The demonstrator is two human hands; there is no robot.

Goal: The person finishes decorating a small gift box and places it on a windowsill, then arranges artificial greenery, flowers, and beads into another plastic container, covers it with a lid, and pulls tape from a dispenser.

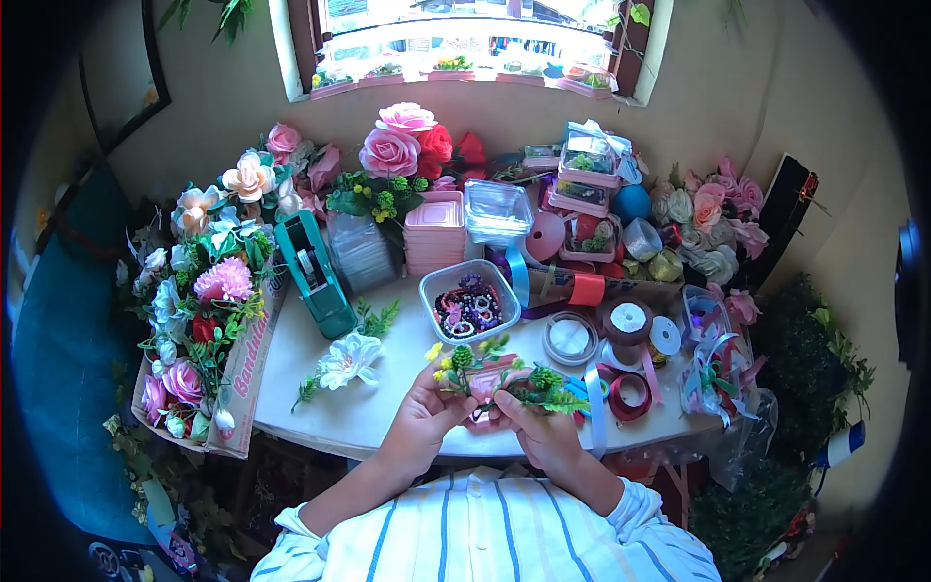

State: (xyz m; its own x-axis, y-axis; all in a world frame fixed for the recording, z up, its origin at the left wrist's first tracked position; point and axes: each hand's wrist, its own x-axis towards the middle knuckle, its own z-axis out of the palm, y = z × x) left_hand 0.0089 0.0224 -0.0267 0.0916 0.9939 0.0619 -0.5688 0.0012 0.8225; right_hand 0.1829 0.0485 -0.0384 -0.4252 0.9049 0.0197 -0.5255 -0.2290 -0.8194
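Observation:
Near the table's front edge, my left hand (424,407) is closed on a green sprig with small yellow flowers (460,363). Just beside it, my right hand (541,428) pinches a leafy green fern sprig (550,390). Between the two hands is a small pink tray (487,385), partly covered by the fingers and the greenery. The fingertips of both hands nearly meet over it. A white flower with green leaves (349,361) lies on the table to the left. Behind the hands stands a clear container of dark and pink beaded bands (468,308).
Ribbon rolls (629,396) lie right of my hands. A teal tape dispenser (315,274) stands at the left, by a cardboard box of artificial flowers (238,393). Stacked pink trays (434,233) and clear lids (497,210) stand at the back. A bin of ribbon bows (713,373) is at the right.

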